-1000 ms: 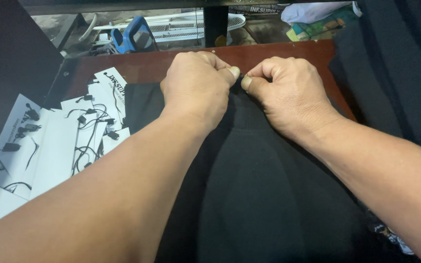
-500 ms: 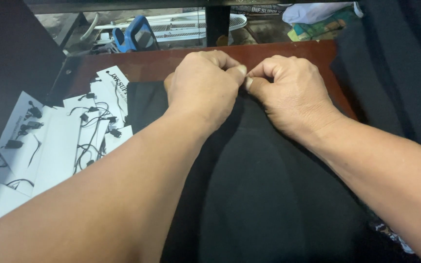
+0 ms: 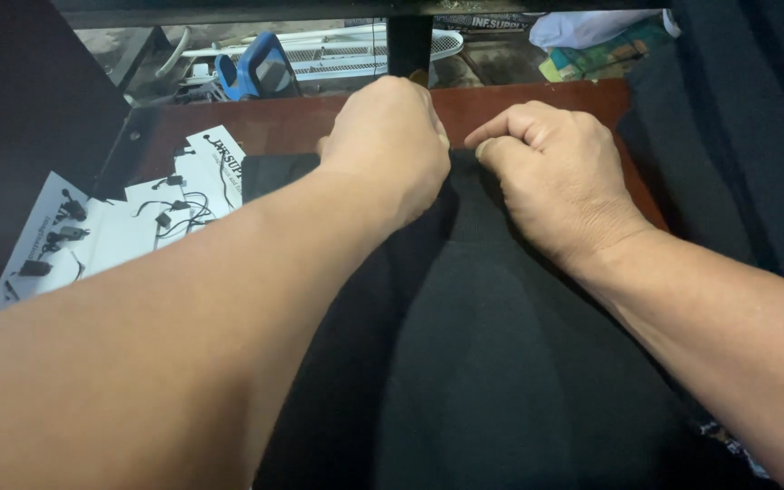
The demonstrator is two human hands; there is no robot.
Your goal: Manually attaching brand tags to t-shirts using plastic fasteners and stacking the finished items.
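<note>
Pinching the far edge of a black garment (image 3: 501,363), the left hand (image 3: 392,145) and right hand (image 3: 555,181) are closed side by side. It lies on the reddish tabletop (image 3: 292,122), white tags (image 3: 138,227) left of it.

The left hand (image 3: 392,145) and the right hand (image 3: 551,172) are both gripping the far edge of a black knitted fabric garment (image 3: 501,363), knuckles nearly touching. The garment is lying on a reddish-brown wooden table (image 3: 292,122). White paper tags with black strings (image 3: 129,231) are lying left of it.
</note>
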